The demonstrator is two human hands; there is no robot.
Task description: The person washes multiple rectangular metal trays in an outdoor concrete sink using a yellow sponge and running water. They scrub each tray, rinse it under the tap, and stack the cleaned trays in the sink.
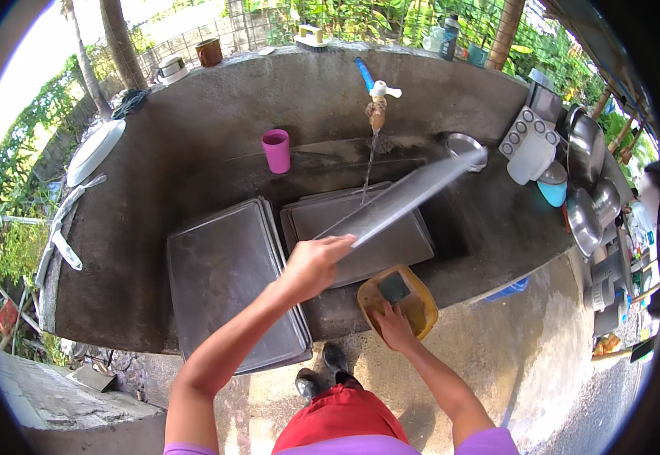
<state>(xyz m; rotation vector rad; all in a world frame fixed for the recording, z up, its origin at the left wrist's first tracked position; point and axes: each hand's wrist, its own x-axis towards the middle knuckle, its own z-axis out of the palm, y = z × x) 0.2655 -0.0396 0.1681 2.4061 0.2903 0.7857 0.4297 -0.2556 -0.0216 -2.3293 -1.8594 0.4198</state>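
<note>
My left hand (pixel 314 268) grips the edge of a flat metal baking tray (pixel 415 190), raised and seen nearly edge-on, its far end blurred. Below it lies a stack of metal trays (pixel 389 242) in the concrete sink. Water runs from the faucet (pixel 376 108) down toward that stack. My right hand (pixel 396 329) reaches into a yellow plastic basin (pixel 431 301) on the sink's front ledge, fingers apart. Just beyond its fingertips is a dark green scouring pad (pixel 393 288). Another stack of trays (pixel 230 284) rests at the left, overhanging the front edge.
A pink plastic cup (pixel 276 152) stands at the back of the concrete sink (pixel 193 136). A round metal pan (pixel 466 149) sits at the back right. Muffin tins (pixel 526 133) and metal bowls (pixel 585 148) crowd the right side. A scrub brush (pixel 311 38) rests on the back wall.
</note>
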